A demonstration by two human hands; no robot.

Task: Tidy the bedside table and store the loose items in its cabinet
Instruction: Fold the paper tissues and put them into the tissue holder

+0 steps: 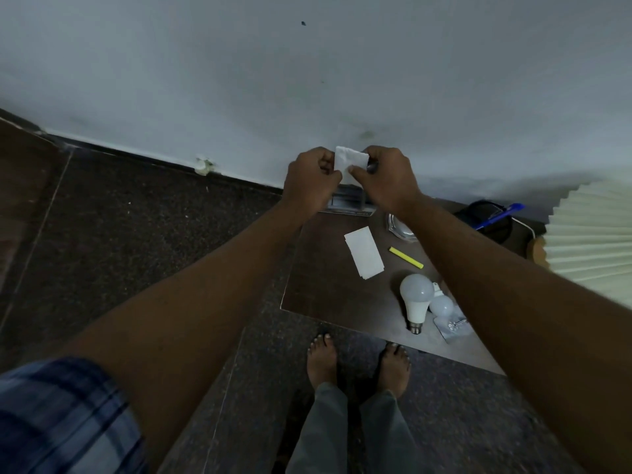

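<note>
Bedside table (325,285) of dark brown wood, its front corner just beyond the bare feet; the cabinet sits under the top and out of sight, so its door and free room cannot be judged

Risks, near to far:
- Large white LED bulb (416,299) lies on its side close to the front edge, with a small white bulb (442,305) against it and a clear plastic packet (453,328) of small metal fittings just beside. Both forearms reach over the top and the right one passes right by the bulbs, so a dropped elbow could roll them off onto the dark speckled floor
- Loose white paper slip (364,256) mid-table, thin yellow stick (406,257) near it. Both look light and a sweeping arm could brush them off
- Folded white tissue (349,160) is held up near the wall, above a grey metal holder (345,201) at the table's back edge. Left hand (309,179) pinches its left edge with curled fingers; right hand (390,179) pinches the right edge, thumb on the face. It looks thin, so drawing the hands apart could tear it

Around:
- Shallow metal dish (400,227), partly hidden under the right wrist
- Black mesh pot (489,217) with a blue pen (501,215), farther right
- Pleated cream lampshade (595,234) crowds the right side, a round wooden base (537,249) beneath it
- Lamp and pot hem in that side — the pale wall stands close behind
</note>
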